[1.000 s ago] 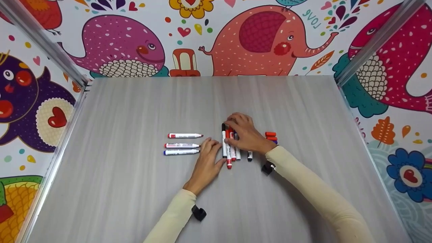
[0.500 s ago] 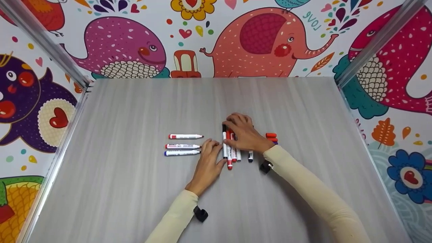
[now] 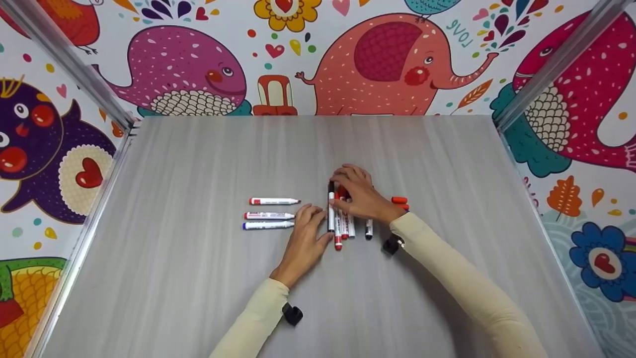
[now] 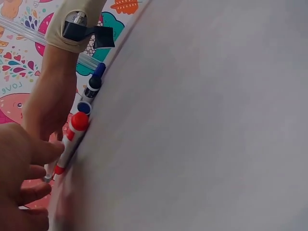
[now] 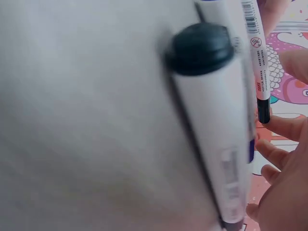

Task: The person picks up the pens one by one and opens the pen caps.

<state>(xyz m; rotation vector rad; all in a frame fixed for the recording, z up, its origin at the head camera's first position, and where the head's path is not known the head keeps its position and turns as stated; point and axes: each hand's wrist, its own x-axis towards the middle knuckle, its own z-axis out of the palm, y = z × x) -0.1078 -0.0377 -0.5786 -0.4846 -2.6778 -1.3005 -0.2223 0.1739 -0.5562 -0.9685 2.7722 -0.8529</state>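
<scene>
In the head view, my right hand (image 3: 365, 199) holds a black-and-white whiteboard marker (image 3: 331, 211), with fingers at its far black end and thumb along its side. My left hand (image 3: 303, 243) touches this marker's near end with the thumb, its other fingers close to the left side. Right of it lie a red-ended marker (image 3: 338, 242) and several others, partly covered by my right hand. The right wrist view shows a fingertip against the held marker's (image 5: 260, 67) black end. A black-ended marker (image 5: 207, 110) looms in front there. Close to my left thumb is a red marker (image 4: 73, 137) in the left wrist view.
Three markers lie sideways at left: a red one (image 3: 273, 201), another red one (image 3: 268, 216) and a blue one (image 3: 268, 225). Red marker ends (image 3: 399, 200) show beyond my right wrist. The grey wood-look table (image 3: 198, 278) meets patterned walls at its back and sides.
Both hands stay nearly where they were. The held black marker has shifted very slightly away from me, along with my right hand; the other markers look unmoved.
</scene>
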